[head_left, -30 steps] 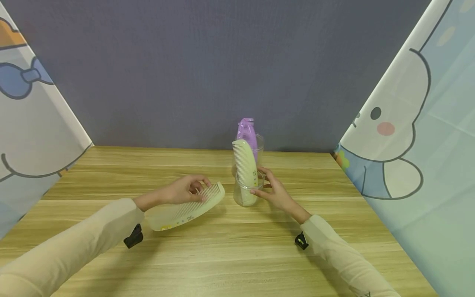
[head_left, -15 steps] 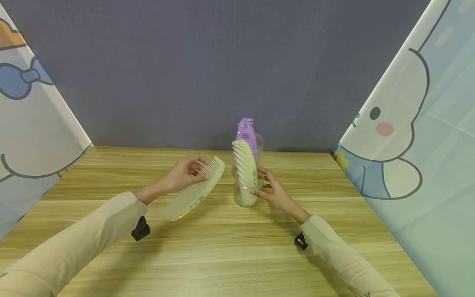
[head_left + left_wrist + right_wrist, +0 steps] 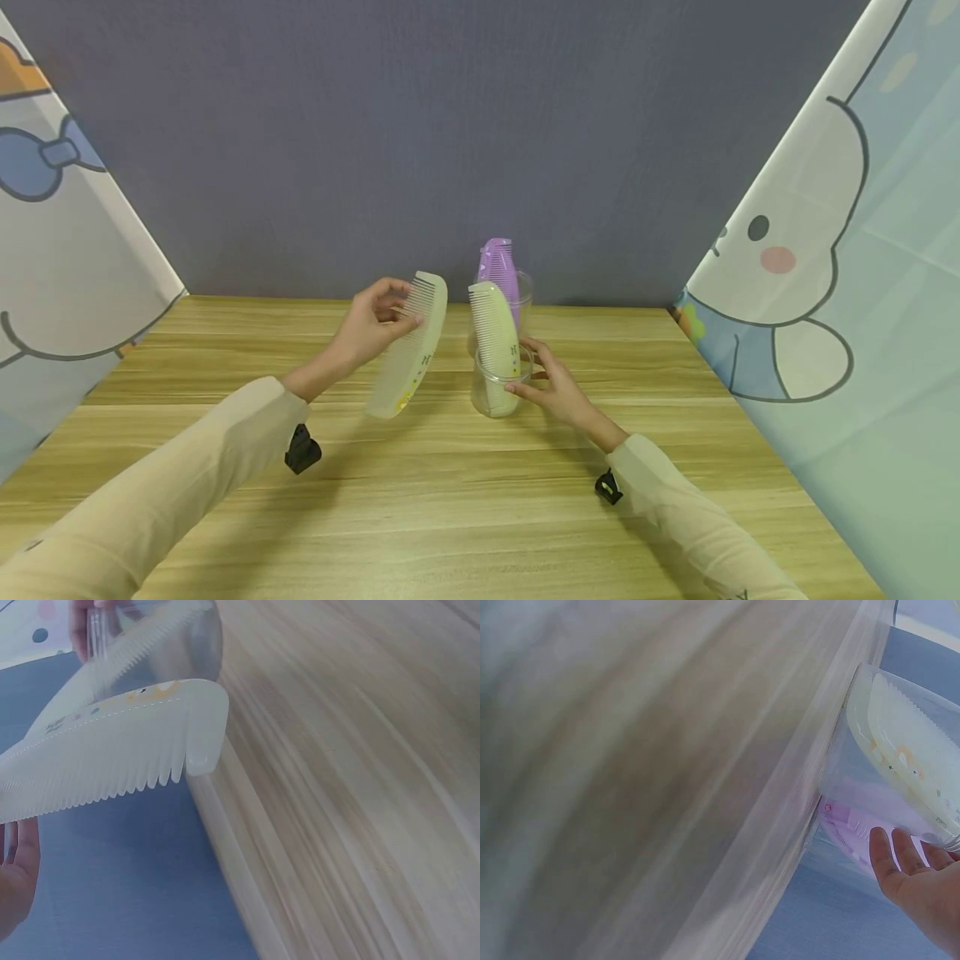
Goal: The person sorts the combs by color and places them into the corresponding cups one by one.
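My left hand (image 3: 366,329) pinches a pale yellow-green comb (image 3: 422,342) by its toothed side near the upper end, and the comb slants above the table. In the left wrist view, the comb's lower end (image 3: 202,724) points toward a clear plastic cup (image 3: 180,645). My right hand (image 3: 561,396) holds this front cup (image 3: 480,398) around its rim, fingers behind and thumb in front. Inside leans a similar pale comb (image 3: 497,333); the right wrist view shows two overlapping pale shapes (image 3: 907,742), possibly two combs.
Just behind the front cup stands another clear cup (image 3: 527,292) with purple combs (image 3: 498,267) in it. A dark grey panel (image 3: 337,167) closes off the wooden table (image 3: 480,517) at the back. Cartoon-printed sheets (image 3: 825,250) border both sides.
My left hand has lifted the comb up and away from me, tilting it from nearly flat to steeply slanted. My right hand and the cup have stayed in place.
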Demonstrator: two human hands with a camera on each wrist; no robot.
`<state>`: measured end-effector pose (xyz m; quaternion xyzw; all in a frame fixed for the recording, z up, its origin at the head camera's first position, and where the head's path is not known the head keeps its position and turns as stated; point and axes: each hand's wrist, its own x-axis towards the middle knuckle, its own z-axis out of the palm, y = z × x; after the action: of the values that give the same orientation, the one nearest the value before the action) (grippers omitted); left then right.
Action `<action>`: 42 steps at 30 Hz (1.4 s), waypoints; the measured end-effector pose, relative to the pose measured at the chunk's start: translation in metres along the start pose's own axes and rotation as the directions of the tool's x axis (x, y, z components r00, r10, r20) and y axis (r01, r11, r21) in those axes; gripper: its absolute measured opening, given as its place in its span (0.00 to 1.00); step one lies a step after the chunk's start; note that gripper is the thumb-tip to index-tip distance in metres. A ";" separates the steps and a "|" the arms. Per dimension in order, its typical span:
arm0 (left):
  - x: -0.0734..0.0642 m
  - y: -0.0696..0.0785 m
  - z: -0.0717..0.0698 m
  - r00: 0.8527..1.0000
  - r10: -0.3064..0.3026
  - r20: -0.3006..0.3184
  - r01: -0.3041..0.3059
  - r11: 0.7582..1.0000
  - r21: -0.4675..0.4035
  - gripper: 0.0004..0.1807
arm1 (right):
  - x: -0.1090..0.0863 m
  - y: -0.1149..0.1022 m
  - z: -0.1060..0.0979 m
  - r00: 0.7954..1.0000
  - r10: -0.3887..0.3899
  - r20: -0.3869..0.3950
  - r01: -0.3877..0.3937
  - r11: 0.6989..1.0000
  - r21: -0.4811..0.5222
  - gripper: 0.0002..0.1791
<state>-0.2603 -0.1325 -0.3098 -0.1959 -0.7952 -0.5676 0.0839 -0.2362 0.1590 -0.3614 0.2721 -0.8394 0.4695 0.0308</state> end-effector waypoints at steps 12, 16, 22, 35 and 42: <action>0.014 0.008 0.013 0.981 0.074 -0.182 -0.092 0.992 -0.090 0.20 | 0.000 0.000 0.000 1.000 0.020 0.006 -0.020 1.000 0.006 0.39; 0.018 0.012 0.019 0.968 0.099 -0.232 -0.131 0.983 -0.127 0.20 | 0.000 0.000 0.000 1.000 0.015 0.002 -0.015 1.000 -0.001 0.39; 0.025 0.020 0.027 0.945 0.139 -0.295 -0.194 0.967 -0.163 0.19 | 0.000 -0.001 0.000 1.000 0.015 -0.004 -0.015 1.000 -0.001 0.40; 0.029 0.058 0.049 0.912 0.110 -0.394 -0.245 0.919 -0.309 0.19 | 0.000 -0.001 0.000 1.000 0.018 0.002 -0.018 1.000 -0.004 0.40; 0.034 0.060 0.061 0.896 0.112 -0.429 -0.273 0.901 -0.336 0.19 | 0.000 -0.001 0.000 1.000 0.014 0.002 -0.014 1.000 -0.006 0.40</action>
<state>-0.2616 -0.0512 -0.2667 -0.1677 -0.6091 -0.7299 0.2610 -0.2354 0.1586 -0.3602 0.2666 -0.8426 0.4671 0.0273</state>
